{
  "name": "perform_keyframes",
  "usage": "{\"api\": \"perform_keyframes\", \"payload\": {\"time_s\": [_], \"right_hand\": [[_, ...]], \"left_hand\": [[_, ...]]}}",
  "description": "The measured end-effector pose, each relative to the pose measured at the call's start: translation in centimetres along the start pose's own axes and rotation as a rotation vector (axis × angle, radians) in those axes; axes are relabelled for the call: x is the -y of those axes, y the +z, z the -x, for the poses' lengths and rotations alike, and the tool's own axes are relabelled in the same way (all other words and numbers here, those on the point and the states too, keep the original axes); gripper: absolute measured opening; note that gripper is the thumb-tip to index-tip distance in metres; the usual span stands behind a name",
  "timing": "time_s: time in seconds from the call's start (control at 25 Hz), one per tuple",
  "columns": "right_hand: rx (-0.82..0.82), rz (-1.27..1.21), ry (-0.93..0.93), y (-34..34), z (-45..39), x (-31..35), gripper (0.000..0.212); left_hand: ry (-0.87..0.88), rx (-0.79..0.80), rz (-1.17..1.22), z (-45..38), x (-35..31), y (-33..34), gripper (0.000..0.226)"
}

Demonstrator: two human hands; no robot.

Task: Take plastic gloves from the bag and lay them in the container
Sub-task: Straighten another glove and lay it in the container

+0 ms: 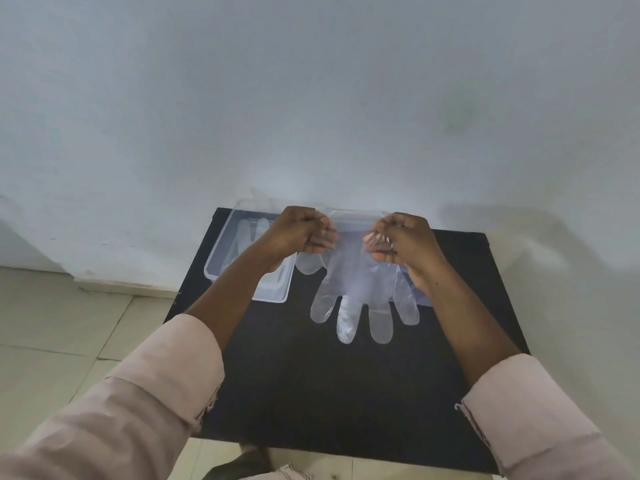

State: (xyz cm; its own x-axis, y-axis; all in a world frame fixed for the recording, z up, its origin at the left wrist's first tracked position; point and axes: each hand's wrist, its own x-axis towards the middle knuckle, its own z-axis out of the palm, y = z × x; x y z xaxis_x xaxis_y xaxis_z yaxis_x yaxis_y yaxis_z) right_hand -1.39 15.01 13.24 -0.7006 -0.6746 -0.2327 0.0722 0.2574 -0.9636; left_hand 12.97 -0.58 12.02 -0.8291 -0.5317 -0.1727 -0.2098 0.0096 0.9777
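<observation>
- Both hands are raised over the far half of the black table [346,393], fists curled, each pinching the cuff edge of one clear plastic glove [360,289].
- The left hand [298,235] grips the cuff's left corner; the right hand [403,242] grips the right corner.
- The glove hangs spread between them, fingers pointing toward six o'clock.
- The clear container [225,251] sits at ten o'clock on the table, another glove [252,233] lying inside.

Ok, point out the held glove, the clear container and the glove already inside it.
held glove [360,285]: head view, on its palm.
clear container [273,299]: head view, near rim.
glove inside [247,233]: head view, its finger part.
</observation>
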Motion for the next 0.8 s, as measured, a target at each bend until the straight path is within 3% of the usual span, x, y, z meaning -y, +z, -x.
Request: {"api": "perform_keyframes", "payload": {"time_s": [0.24,0.48,0.68,0.8], "right_hand": [[0.031,0.075,0.072,8.9,-6.7,1.0,0.023],[-0.044,0.126,-0.045,19.1,-15.9,2.8,0.025],[-0.195,0.203,-0.241,23.0,-20.9,3.3,0.008],[-0.309,0.163,-0.472,24.0,-20.3,3.5,0.012]], "left_hand": [[-0.076,-0.093,-0.008,-4.0,2.6,-9.2,0.021],[-0.08,-0.293,-0.041,-10.8,3.8,-19.2,0.017],[0.046,-0.343,-0.086,-15.3,3.9,-22.6,0.017],[0.282,-0.402,-0.088,-15.4,3.5,-23.1,0.019]]}}
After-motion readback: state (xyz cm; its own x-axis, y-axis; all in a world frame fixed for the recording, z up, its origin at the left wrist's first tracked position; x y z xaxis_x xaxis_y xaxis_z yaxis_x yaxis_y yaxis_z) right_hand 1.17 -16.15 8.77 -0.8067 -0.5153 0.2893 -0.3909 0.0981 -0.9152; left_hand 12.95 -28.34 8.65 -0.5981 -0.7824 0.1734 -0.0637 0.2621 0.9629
